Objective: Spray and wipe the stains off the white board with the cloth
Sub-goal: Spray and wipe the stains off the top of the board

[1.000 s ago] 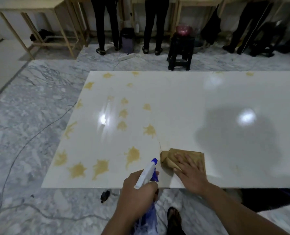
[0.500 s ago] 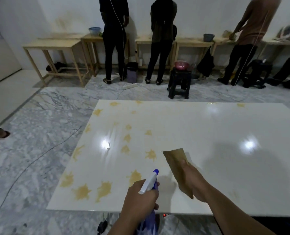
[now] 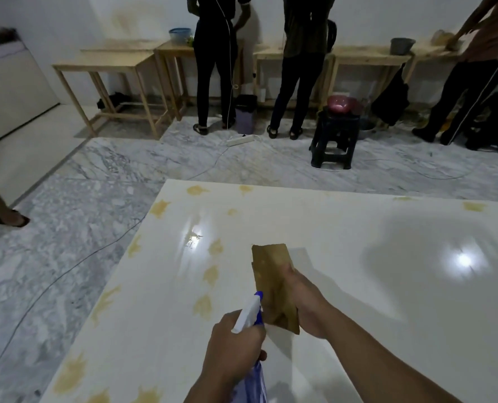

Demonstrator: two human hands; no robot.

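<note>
Left hand (image 3: pixel 236 341) has a full grip round the spray bottle (image 3: pixel 249 314), nozzle aimed out over the white board (image 3: pixel 358 242), while the right hand (image 3: pixel 306 303) pinches the brown cloth (image 3: pixel 272 282) up off the board, yellow stains (image 3: pixel 210 276) spread just left of it.

From where I stand there is no writing, label, brand, number or sign that can be read anywhere in this view.
</note>
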